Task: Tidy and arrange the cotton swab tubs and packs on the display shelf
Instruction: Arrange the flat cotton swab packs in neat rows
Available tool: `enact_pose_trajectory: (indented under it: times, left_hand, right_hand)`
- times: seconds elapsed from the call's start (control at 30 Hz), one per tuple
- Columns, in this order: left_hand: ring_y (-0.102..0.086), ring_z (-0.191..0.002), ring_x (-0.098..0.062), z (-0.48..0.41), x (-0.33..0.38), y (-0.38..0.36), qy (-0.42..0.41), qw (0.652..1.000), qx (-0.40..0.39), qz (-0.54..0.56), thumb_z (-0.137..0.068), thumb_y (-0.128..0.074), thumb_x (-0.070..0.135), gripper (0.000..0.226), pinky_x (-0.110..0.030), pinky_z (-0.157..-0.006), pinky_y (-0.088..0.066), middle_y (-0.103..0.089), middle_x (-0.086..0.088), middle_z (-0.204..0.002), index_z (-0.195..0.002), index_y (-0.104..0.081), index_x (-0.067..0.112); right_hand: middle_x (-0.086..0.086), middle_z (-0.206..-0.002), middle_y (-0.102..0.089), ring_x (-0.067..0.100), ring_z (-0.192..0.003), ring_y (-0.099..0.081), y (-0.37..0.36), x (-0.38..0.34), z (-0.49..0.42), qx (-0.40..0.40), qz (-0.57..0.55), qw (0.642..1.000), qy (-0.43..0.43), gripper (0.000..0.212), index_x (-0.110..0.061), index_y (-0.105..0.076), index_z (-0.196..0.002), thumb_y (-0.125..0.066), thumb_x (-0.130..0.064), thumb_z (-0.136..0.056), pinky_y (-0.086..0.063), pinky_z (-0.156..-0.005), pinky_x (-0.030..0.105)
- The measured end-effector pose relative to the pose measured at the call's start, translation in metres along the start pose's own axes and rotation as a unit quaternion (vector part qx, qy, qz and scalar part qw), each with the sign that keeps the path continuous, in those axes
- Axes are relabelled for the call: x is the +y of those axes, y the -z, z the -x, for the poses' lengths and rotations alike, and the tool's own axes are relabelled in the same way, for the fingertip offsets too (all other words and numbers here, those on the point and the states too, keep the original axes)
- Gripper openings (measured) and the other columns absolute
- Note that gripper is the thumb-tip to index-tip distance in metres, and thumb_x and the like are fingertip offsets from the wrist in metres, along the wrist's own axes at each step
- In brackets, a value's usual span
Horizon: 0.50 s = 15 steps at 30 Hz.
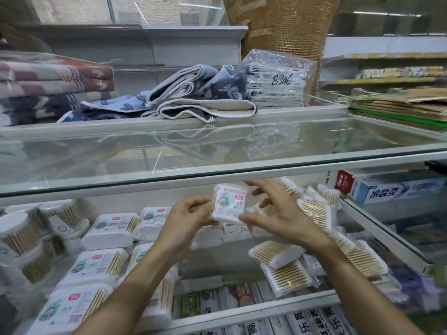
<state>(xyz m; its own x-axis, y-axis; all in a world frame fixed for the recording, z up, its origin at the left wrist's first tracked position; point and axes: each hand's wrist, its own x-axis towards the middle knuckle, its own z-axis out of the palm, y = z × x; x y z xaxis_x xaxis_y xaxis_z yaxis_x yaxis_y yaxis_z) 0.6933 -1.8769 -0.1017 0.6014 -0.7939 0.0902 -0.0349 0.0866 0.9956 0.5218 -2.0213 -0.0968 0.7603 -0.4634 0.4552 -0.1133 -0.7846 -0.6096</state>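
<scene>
My left hand point(191, 215) pinches the swab pack point(229, 204) by its left edge, in the air over the lying packs point(110, 229). My right hand point(278, 213) is spread loose beside it, grasping nothing. The pack stands upright, label toward me.

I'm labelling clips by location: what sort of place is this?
Probably a small shop: glass shelves hold many identical swab packs, boxed toothpaste and folded towels.
</scene>
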Motion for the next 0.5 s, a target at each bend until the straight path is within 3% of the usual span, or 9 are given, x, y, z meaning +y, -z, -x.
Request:
enact_pose_trajectory:
  times: [0.13,0.27,0.4,0.5]
  left_hand:
    - [-0.074,-0.085,-0.025,0.005,0.002,0.009,0.032,0.995,0.006,0.094,-0.093,-0.064,0.007,0.023,-0.032,-0.076,-0.059,-0.077,-0.014,-0.098,-0.114,-0.064,-0.002]
    - [-0.075,-0.087,-0.026,0.008,0.004,0.012,0.024,0.997,0.009,0.069,-0.091,-0.067,0.008,0.026,-0.027,-0.072,-0.060,-0.077,-0.013,-0.099,-0.116,-0.062,0.000]
    - [-0.075,-0.088,-0.020,0.010,0.002,0.017,-0.001,0.999,0.023,-0.039,-0.091,-0.070,0.016,0.032,-0.029,-0.079,-0.060,-0.068,-0.008,-0.114,-0.121,-0.061,0.015]
    - [-0.075,-0.090,-0.019,0.011,0.003,0.022,-0.017,0.997,0.039,-0.058,-0.092,-0.068,0.018,0.029,-0.032,-0.086,-0.059,-0.064,-0.005,-0.118,-0.121,-0.063,0.019]
  right_hand:
    - [-0.018,-0.140,-0.035,-0.006,-0.123,-0.037,-0.022,-0.003,-0.010,-0.039,0.065,0.993,0.092,0.092,-0.029,-0.032,-0.151,-0.076,-0.057,-0.075,-0.035,-0.098,0.011]
    - [-0.008,-0.146,-0.039,0.000,-0.128,-0.032,-0.028,-0.003,-0.019,-0.012,0.135,0.985,0.111,0.082,-0.024,-0.036,-0.150,-0.071,-0.055,-0.082,-0.028,-0.106,0.020]
    - [-0.004,-0.150,-0.040,0.012,-0.135,-0.030,-0.015,0.003,-0.030,-0.063,0.198,0.976,0.069,0.074,-0.025,-0.036,-0.149,-0.069,-0.046,-0.087,-0.028,-0.114,0.032]
    - [-0.004,-0.148,-0.044,0.016,-0.134,-0.033,-0.013,0.011,-0.037,-0.129,0.242,0.962,0.015,0.071,-0.026,-0.036,-0.148,-0.069,-0.043,-0.088,-0.033,-0.112,0.038]
